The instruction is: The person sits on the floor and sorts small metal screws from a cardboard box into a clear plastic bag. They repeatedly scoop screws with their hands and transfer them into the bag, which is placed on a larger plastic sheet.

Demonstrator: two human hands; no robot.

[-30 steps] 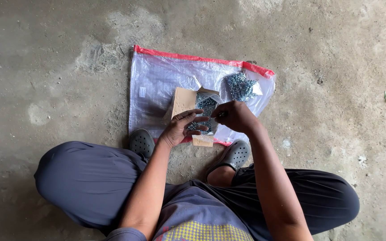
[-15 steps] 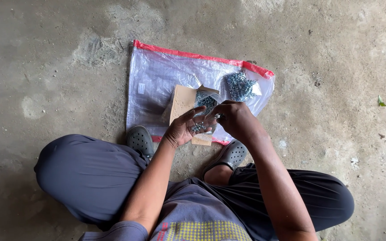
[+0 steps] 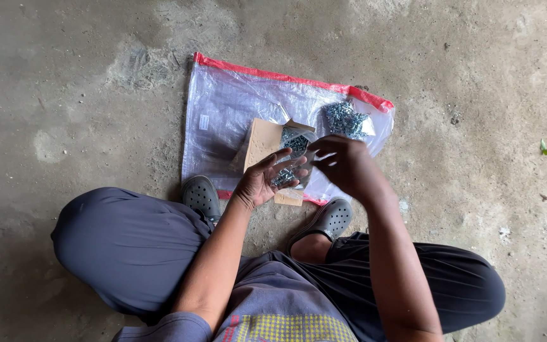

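Note:
My left hand (image 3: 267,180) is palm up over the cardboard box (image 3: 262,142), cupping several small silver screws (image 3: 284,177). My right hand (image 3: 343,163) hovers just to its right with fingers curled; its fingertips pinch something small near the left palm, too small to tell what. More screws fill the open box (image 3: 296,140). A separate pile of screws (image 3: 344,119) lies on a small white piece at the sack's far right.
A white woven sack with red edges (image 3: 229,107) is spread on the concrete floor (image 3: 71,82). I sit cross-legged in dark trousers, with grey clogs (image 3: 201,196) at the sack's near edge. A small green leaf (image 3: 544,148) lies at right.
My left palm has opened flatter, showing the screws in it. My right hand has shifted slightly right, away from the left palm. The view has drifted a little.

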